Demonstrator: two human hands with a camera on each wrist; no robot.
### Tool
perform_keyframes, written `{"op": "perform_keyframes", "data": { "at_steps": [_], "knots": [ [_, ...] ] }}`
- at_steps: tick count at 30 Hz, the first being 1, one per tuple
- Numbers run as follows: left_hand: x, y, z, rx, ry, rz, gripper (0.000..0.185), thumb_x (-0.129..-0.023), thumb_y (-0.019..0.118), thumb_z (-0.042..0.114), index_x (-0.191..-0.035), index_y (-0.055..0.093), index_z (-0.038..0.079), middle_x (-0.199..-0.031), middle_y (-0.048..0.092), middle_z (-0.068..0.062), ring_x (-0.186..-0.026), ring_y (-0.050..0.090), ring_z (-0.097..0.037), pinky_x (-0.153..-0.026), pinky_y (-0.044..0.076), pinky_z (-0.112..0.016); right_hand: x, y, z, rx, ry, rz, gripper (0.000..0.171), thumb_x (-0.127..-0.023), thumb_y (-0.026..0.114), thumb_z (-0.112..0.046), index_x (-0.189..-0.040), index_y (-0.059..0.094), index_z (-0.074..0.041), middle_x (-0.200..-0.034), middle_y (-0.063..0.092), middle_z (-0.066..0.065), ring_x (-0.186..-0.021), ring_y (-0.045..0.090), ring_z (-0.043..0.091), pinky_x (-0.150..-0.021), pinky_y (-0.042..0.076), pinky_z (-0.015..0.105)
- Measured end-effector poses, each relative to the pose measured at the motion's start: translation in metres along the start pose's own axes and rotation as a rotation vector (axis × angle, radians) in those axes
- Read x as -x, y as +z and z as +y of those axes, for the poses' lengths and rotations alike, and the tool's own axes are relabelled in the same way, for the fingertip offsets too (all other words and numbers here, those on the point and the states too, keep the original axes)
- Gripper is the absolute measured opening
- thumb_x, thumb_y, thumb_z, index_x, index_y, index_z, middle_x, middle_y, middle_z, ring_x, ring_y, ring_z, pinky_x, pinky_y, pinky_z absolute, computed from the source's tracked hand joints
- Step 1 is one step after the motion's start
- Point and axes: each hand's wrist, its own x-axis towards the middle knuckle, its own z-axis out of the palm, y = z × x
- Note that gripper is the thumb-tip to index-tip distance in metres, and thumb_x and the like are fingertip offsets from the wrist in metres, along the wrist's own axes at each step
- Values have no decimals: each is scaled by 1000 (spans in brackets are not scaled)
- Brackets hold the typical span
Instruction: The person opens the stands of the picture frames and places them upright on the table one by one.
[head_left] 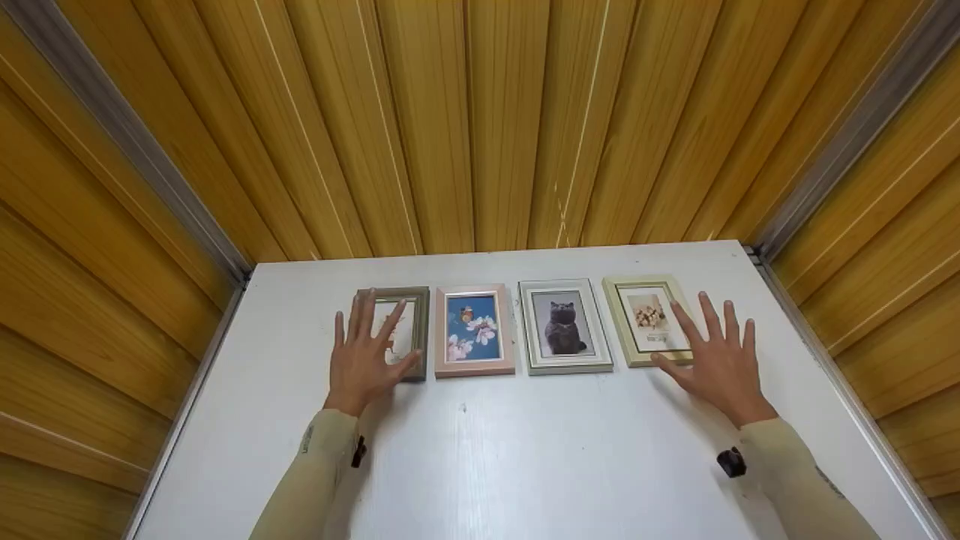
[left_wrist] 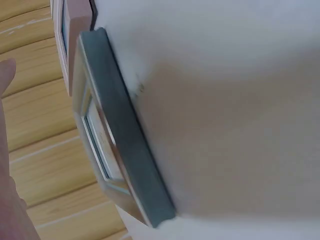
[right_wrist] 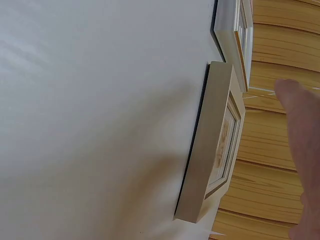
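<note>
Far-left end of row, beside the pink frame (head_left: 475, 330): the taupe frame (head_left: 421, 322) is lying flat on the white table (head_left: 465, 450). Left hand (head_left: 366, 367) is hovering above it, fingers standing wide and gripping nothing; they are partly covering its picture. In the left wrist view the visible part of the hand is standing clear of the frame.

Pink frame (landmark): blossom print (head_left: 474, 328) is facing up; long axis is running away from the person. Left hand is being the nearer one, its thumb pointing toward this frame.

Just right of the pink frame: the white-and-grey frame (head_left: 565, 328) is lying apart from both hands, cat print (head_left: 564, 330) facing up, right hand nearer.

Rightmost from the pink frame: the cream frame (head_left: 649, 321) is lying with its far end leaning toward the landmark in the head view. Right hand (head_left: 724, 371) is hovering by its outer side, fingers wide, holding nothing.

Key relation, judged: each end frame is lying on the thumb side of its nearer hand, toward the pink frame, long axis roughly following the outstretched fingers.
</note>
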Motion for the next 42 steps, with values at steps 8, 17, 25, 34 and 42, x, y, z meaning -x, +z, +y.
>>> {"op": "perform_keyframes", "data": {
  "at_steps": [8,17,25,34,42],
  "knots": [
    [-33,-1,39,25,33,2,92,-85,55,79,-162,28,37,-172,10,-13,-157,8,-40,-122,4,-61,-11,0,9,-23,-6,7,94,-87,71,-61,-162,28,-25,-166,19,23,-148,15,58,-111,10,79],
    [-67,3,99,88,110,-46,92,-88,50,81,-164,19,40,-172,9,-15,-156,11,-41,-122,14,-61,-23,-1,17,-63,7,-6,88,-92,71,-52,-163,28,-23,-165,20,25,-146,19,59,-111,16,77],
    [-90,8,160,143,165,-95,91,-90,48,80,-164,16,40,-171,11,-15,-152,25,-43,-121,22,-57,-35,-1,23,-98,32,-68,85,-97,70,-40,-165,21,-23,-166,16,26,-145,20,59,-112,21,73],
    [-108,15,229,198,185,-188,92,-89,54,76,-164,12,43,-171,16,-13,-147,36,-39,-117,32,-55,-40,-1,27,-172,62,-108,79,-101,66,-31,-165,20,-21,-165,15,27,-140,27,59,-99,35,76],
    [-117,28,272,209,160,-162,91,-91,53,76,-165,19,36,-165,32,-12,-131,54,-35,-99,51,-51,-50,-1,30,-170,106,-160,79,-102,64,-28,-165,17,-23,-165,16,26,-132,37,58,-91,43,73]
  ]
}}
